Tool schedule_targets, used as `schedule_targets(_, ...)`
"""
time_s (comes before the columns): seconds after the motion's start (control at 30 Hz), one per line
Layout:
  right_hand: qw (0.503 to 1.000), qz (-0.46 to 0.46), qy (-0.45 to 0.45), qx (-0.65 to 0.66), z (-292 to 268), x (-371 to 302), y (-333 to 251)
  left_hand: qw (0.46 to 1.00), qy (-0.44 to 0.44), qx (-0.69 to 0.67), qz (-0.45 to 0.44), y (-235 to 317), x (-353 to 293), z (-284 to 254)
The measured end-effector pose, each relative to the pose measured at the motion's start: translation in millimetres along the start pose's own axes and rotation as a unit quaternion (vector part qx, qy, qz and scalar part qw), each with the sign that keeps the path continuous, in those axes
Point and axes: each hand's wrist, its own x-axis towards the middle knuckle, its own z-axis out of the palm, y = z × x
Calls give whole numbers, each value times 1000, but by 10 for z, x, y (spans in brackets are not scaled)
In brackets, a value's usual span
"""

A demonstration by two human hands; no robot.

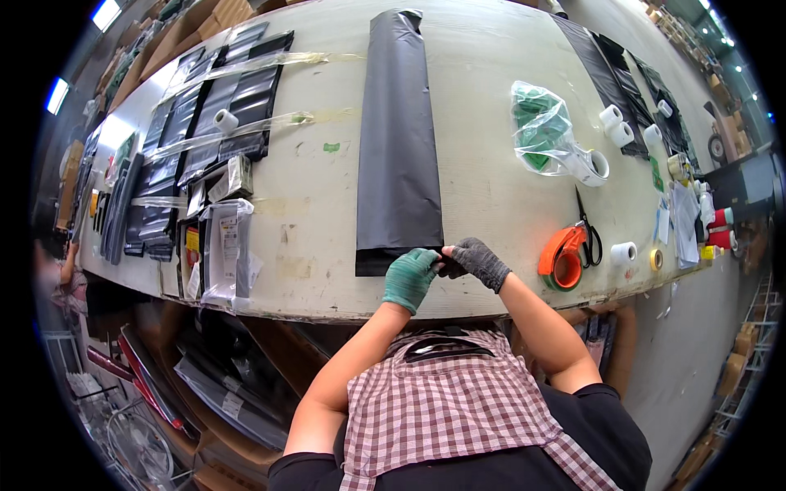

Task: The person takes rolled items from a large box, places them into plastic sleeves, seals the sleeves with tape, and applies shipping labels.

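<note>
Both hands pinched the near end of a long grey bag at the counter's near edge.

The left hand and right hand held the grey bag by one corner on the counter — a thin grip that, in my judgement, could slip, or drag the slick film askew towards the orange tape dispenser on the right.
</note>
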Motion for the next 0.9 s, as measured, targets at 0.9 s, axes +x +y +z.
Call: schedule_targets(0.9, 455, -547, 149, -687, -178, 204, -379, 995, -82, 62, 16, -372, 557, -1598)
